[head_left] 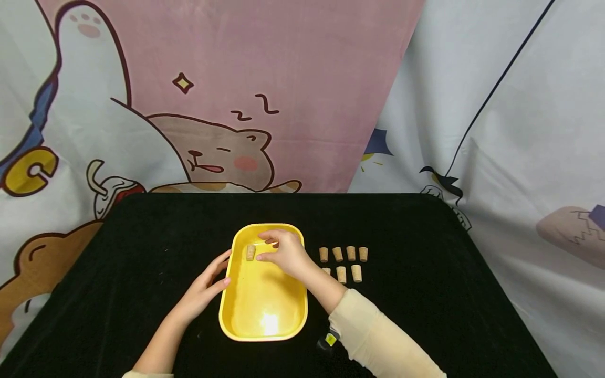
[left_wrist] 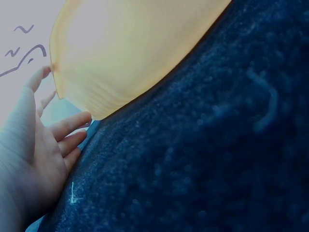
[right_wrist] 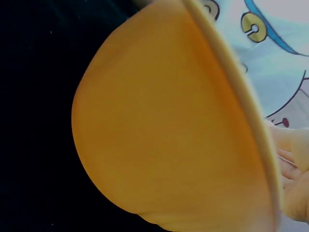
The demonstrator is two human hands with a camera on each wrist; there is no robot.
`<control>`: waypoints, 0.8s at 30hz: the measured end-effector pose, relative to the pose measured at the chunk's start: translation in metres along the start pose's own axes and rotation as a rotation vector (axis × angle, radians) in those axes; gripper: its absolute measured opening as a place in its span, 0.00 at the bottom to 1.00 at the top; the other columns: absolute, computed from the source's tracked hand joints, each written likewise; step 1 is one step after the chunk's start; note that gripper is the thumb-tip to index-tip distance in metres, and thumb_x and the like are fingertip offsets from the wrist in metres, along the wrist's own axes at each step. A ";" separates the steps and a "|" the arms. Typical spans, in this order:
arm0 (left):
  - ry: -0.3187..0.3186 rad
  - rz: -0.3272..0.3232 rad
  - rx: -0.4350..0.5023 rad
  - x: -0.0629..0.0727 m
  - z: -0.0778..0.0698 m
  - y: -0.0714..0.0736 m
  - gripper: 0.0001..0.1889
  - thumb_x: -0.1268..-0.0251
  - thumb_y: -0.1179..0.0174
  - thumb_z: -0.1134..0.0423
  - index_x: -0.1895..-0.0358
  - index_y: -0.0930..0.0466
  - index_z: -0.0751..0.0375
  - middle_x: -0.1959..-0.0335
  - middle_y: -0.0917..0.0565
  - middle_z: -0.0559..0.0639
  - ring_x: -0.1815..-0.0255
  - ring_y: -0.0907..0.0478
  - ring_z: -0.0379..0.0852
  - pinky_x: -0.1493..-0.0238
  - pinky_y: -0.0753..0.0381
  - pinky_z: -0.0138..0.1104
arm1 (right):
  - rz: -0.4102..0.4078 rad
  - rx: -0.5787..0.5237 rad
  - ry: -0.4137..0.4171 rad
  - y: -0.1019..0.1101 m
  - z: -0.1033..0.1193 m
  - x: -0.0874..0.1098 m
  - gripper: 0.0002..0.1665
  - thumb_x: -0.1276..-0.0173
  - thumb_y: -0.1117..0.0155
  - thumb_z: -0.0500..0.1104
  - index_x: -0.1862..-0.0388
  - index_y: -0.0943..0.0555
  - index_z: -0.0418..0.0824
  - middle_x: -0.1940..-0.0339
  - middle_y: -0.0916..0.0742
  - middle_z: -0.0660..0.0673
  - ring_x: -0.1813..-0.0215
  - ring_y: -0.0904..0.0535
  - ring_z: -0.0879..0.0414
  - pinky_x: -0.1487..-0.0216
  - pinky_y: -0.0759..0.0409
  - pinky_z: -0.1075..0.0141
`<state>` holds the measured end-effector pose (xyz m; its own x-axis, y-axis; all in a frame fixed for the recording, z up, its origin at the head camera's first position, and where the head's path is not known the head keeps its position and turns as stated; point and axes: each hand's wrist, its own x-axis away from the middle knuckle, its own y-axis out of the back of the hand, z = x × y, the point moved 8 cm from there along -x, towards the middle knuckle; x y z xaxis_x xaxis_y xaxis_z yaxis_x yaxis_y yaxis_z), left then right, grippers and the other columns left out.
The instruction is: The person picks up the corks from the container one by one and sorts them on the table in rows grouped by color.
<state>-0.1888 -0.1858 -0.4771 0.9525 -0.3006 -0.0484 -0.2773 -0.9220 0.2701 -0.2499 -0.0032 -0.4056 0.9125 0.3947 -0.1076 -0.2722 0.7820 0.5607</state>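
A yellow tray (head_left: 264, 310) lies on the black tabletop. Inside it, near the back left, is a tapered cork (head_left: 251, 252). My right hand (head_left: 285, 254) reaches over the tray's right rim, thumb and fingers apart beside this cork, and no object shows between them. With fairly straight, spread fingers, my left hand (head_left: 206, 289) touches the tray's left wall. The left wrist view also has the left hand's fingertips at the tray's side (left_wrist: 111, 72). In the right wrist view, the tray wall (right_wrist: 164, 116) hides part of the right hand.
Right of the tray, several corks (head_left: 351, 253) stand in two rows, one partly behind the right forearm. A small dark object with a yellow-green patch (head_left: 331, 339) is by the right sleeve. Behind the black table (head_left: 425, 294) hangs a cartoon-printed cloth (head_left: 307, 79).
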 end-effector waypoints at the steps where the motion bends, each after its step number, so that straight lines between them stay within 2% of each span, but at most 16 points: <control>1: -0.001 0.001 0.000 0.000 0.000 0.000 0.30 0.27 0.49 0.64 0.25 0.47 0.52 0.31 0.38 0.68 0.33 0.40 0.68 0.43 0.34 0.62 | 0.006 0.000 -0.013 -0.003 -0.002 -0.002 0.26 0.45 0.25 0.39 0.46 0.19 0.37 0.49 0.16 0.46 0.48 0.20 0.53 0.46 0.23 0.62; 6: -0.004 0.001 -0.006 0.001 0.003 0.001 0.30 0.27 0.50 0.63 0.25 0.47 0.52 0.31 0.38 0.67 0.33 0.40 0.68 0.43 0.34 0.62 | 0.037 0.025 -0.054 -0.015 -0.011 -0.013 0.25 0.46 0.25 0.38 0.47 0.18 0.41 0.49 0.16 0.48 0.49 0.20 0.54 0.48 0.22 0.64; 15: -0.017 0.003 -0.006 0.001 0.005 0.001 0.30 0.27 0.50 0.64 0.25 0.47 0.51 0.31 0.37 0.67 0.33 0.40 0.67 0.43 0.33 0.61 | 0.050 0.062 -0.088 -0.028 -0.024 -0.031 0.25 0.48 0.24 0.36 0.49 0.17 0.39 0.51 0.15 0.47 0.50 0.19 0.54 0.50 0.22 0.68; 24: -0.020 0.004 -0.020 -0.001 0.005 0.003 0.30 0.27 0.49 0.63 0.25 0.47 0.50 0.31 0.36 0.66 0.33 0.40 0.66 0.42 0.35 0.62 | 0.094 0.089 -0.118 -0.039 -0.030 -0.036 0.26 0.50 0.23 0.37 0.50 0.17 0.39 0.54 0.15 0.48 0.53 0.20 0.54 0.50 0.22 0.69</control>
<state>-0.1908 -0.1895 -0.4812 0.9486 -0.3095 -0.0661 -0.2785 -0.9156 0.2899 -0.2808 -0.0338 -0.4483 0.9151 0.4010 0.0430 -0.3348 0.6960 0.6352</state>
